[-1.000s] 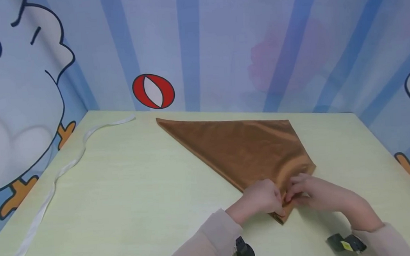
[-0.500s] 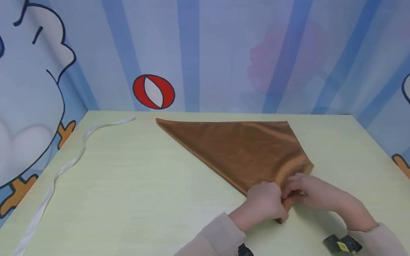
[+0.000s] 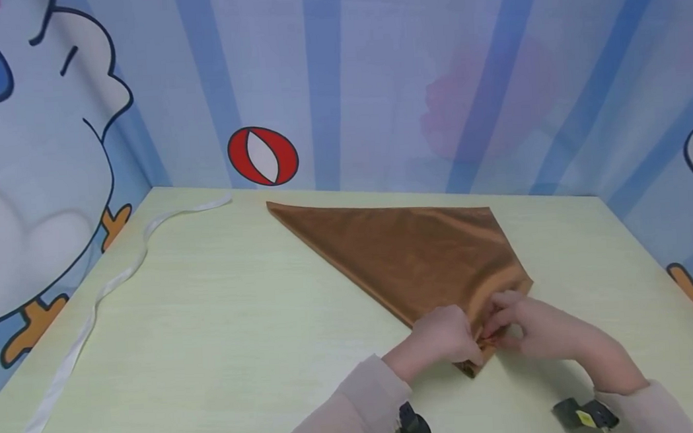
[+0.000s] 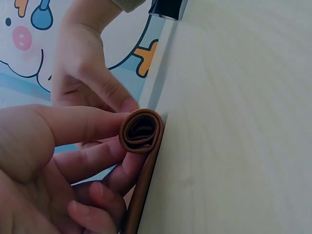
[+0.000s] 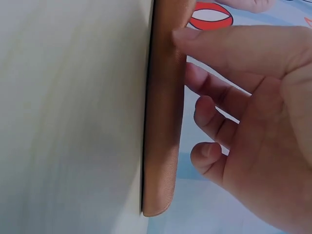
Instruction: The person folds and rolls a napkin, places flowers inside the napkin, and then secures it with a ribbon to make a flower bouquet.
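A brown satin-like cloth (image 3: 408,252) lies on the table, folded to a pointed shape with its long tip toward the back left. Its near right edge is turned up into a roll (image 5: 163,136). My left hand (image 3: 446,335) pinches this roll close to its near end. In the left wrist view the rolled end (image 4: 158,127) shows as a spiral between thumb and fingers. Farther along the same roll, my right hand (image 3: 534,324) grips it with thumb and forefinger, other fingers loosely bent in the right wrist view. The fingers cover part of the roll.
A long white ribbon (image 3: 93,315) runs wavily down the left side of the pale table (image 3: 222,330). Behind the table stands a blue striped backdrop (image 3: 373,76) with cartoon prints. Dark wrist cameras (image 3: 415,427) sit at both cuffs.
The fingers make small shifts at the roll. Compared with half a second ago, the left hand sits slightly farther left, and more of the roll's near end shows. The ribbon stays put.
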Demonstrator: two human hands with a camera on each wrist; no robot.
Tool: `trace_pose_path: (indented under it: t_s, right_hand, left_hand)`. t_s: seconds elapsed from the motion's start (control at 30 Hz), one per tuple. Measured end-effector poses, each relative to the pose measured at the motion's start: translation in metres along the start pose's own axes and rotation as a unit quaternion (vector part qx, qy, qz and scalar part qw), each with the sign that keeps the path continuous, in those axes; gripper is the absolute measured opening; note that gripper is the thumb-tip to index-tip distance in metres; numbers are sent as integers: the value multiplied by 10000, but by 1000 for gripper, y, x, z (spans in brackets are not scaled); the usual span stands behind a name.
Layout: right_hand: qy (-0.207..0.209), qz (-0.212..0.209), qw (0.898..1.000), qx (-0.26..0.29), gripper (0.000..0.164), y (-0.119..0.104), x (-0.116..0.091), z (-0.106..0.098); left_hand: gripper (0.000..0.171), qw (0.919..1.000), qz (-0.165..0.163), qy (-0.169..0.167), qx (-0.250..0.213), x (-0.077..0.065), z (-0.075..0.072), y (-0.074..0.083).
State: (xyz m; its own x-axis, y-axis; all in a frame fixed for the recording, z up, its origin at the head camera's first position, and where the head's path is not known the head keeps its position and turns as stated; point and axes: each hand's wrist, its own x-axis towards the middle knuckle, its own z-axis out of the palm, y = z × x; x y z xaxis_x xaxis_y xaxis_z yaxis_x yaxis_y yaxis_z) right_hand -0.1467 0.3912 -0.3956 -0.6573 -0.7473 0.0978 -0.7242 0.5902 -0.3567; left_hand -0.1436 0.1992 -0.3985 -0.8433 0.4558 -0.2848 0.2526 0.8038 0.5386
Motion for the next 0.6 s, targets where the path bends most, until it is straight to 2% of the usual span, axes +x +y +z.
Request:
trace_pose_path:
  t_s: [0.13,0.4,0.6]
  right_hand:
    - [122,-306,9994,-114,24,2,0,3]
    - [81,-383,9992,-70,17,2,1,4]
    - [42,-439,9990,-23,18,2,2,5]
  left_hand:
    - [52,9996,-57,-47,271,3,-2,-1]
    - [40,9983,-168,166,530,4,-4,-2]
    - [43,9951,91,399,896,0,-1,0]
